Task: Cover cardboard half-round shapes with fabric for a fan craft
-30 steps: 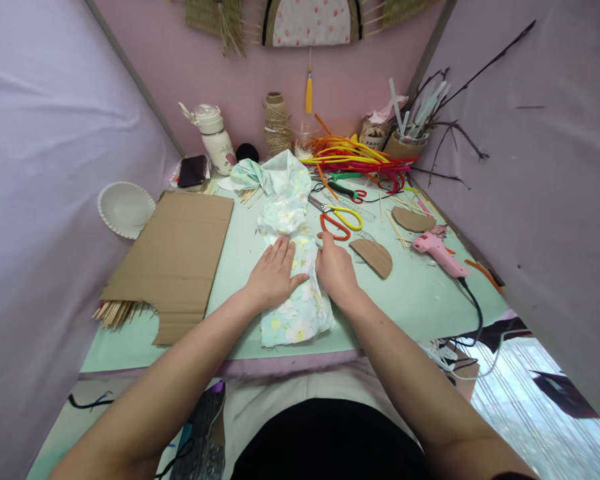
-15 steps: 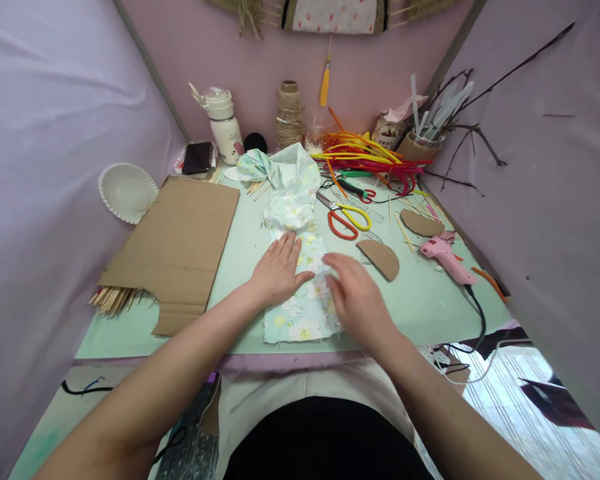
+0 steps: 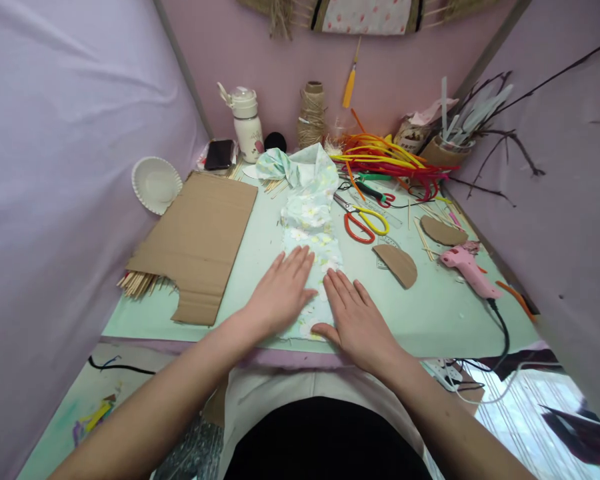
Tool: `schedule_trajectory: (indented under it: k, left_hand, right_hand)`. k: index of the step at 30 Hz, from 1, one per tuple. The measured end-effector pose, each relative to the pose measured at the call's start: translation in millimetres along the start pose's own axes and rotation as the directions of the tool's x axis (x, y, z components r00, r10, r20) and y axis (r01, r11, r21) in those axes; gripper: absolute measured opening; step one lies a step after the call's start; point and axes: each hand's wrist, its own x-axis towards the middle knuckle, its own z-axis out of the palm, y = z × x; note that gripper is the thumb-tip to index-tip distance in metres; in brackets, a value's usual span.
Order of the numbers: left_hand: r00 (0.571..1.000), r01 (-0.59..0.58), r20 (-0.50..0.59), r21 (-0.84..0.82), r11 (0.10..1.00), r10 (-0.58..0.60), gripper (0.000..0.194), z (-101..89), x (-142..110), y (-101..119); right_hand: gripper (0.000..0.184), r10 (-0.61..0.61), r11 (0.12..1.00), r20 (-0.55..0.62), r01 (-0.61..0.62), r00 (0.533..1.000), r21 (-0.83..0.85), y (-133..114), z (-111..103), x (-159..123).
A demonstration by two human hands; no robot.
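Note:
A strip of pale green floral cloth (image 3: 310, 213) runs from the table's front edge toward the back, where its far end is bunched up. My left hand (image 3: 284, 290) lies flat on the cloth's left side with the fingers stretched out. On the right side my right hand (image 3: 357, 317) also rests flat, fingers together and thumb pointing left. Scissors (image 3: 363, 220) with one red and one yellow handle lie right of the cloth. Nearer my right hand is a half-round piece of cardboard (image 3: 397, 265).
A large cardboard sheet (image 3: 205, 240) lies at left over thin sticks, by a white paper bowl (image 3: 156, 185). A pink glue gun (image 3: 470, 269) with its cord sits at right. Behind stand a bottle (image 3: 247, 127), twine (image 3: 311, 117) and coloured pipe cleaners (image 3: 390, 157).
My right hand has gone from curled at the cloth's right edge to flat on it. My left hand has slid slightly toward me. The view has shifted to the left.

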Motion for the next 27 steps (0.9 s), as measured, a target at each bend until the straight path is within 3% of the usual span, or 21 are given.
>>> schedule_trajectory:
  k: [2,7,12,16,22,27]
  left_hand:
    - [0.998,-0.038,0.044,-0.014,0.999,0.039,0.064,8.4,-20,6]
    - [0.996,0.087,0.010,-0.015,0.996,-0.086,0.070,17.6,-52,-5]
    - [0.999,-0.002,-0.049,-0.062,0.998,-0.001,0.075,2.8,-49,-4]
    - [0.993,-0.085,0.069,-0.096,0.992,0.092,0.074,2.9,-37,3]
    - [0.993,-0.056,0.105,-0.062,0.996,0.063,0.080,12.5,-36,3]
    - [0.989,-0.048,0.138,-0.058,0.997,0.055,0.081,9.2,-36,2]
  right_hand:
    - [0.086,-0.014,1.000,-0.027,0.014,1.000,0.002,1,3,-1]
    - [0.079,-0.051,0.998,-0.091,0.054,0.995,0.030,2,-2,-1]
    - [0.031,-0.028,0.980,-0.258,0.078,0.966,0.184,-6,-22,2]
    - [0.005,-0.043,0.951,-0.160,0.090,0.986,0.297,-13,-20,10]
    - [0.013,0.016,0.922,-0.070,0.012,0.997,0.387,-11,-12,15]
    - [0.018,0.141,0.915,-0.032,-0.117,0.990,0.387,18,-43,-22]
